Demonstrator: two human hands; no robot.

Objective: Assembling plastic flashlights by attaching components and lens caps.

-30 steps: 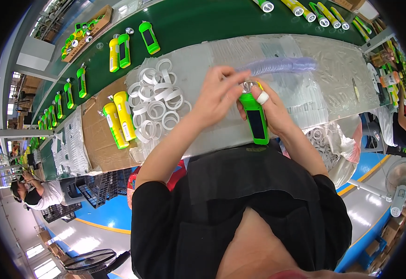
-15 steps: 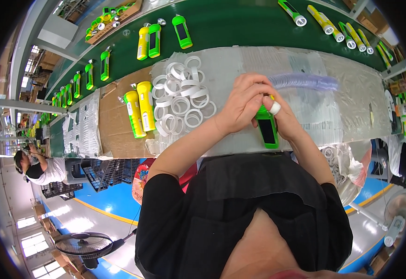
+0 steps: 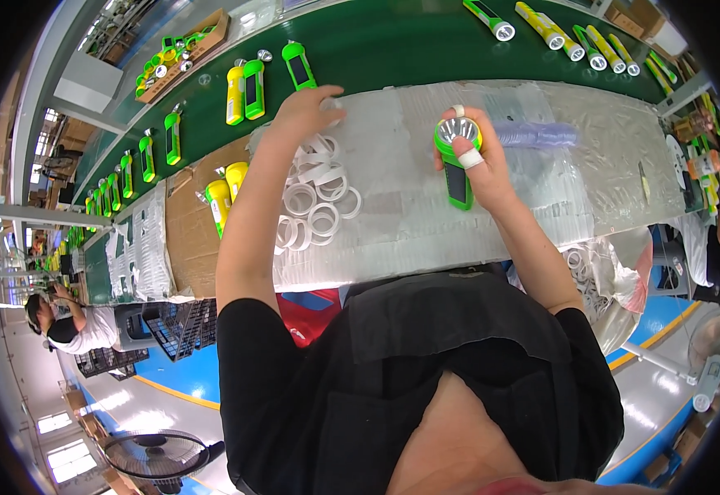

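My right hand (image 3: 493, 169) is wrapped round a green flashlight (image 3: 459, 188), its shiny reflector head facing up and its dark panel toward me. White tape covers the thumb and one fingertip of that hand; the thumb rests at the head's rim. My left hand (image 3: 300, 114) reaches over the far end of a pile of white rings (image 3: 325, 175), fingers apart, close to a ring at the pile's edge. Whether it touches that ring I cannot tell. Two yellow flashlights (image 3: 218, 196) lie left of the pile, partly hidden behind my left forearm.
A row of nested clear plastic pieces (image 3: 541, 134) lies right of my right hand. Farther right is a thin knife-like tool (image 3: 644, 181). Behind the plastic-covered bench runs a green belt (image 3: 393, 49) carrying several flashlights. A cardboard tray (image 3: 211, 43) holds parts at the far left.
My left hand has let go of the flashlight and moved left and away to the rings. My right hand has raised the flashlight, whose reflector now shows.
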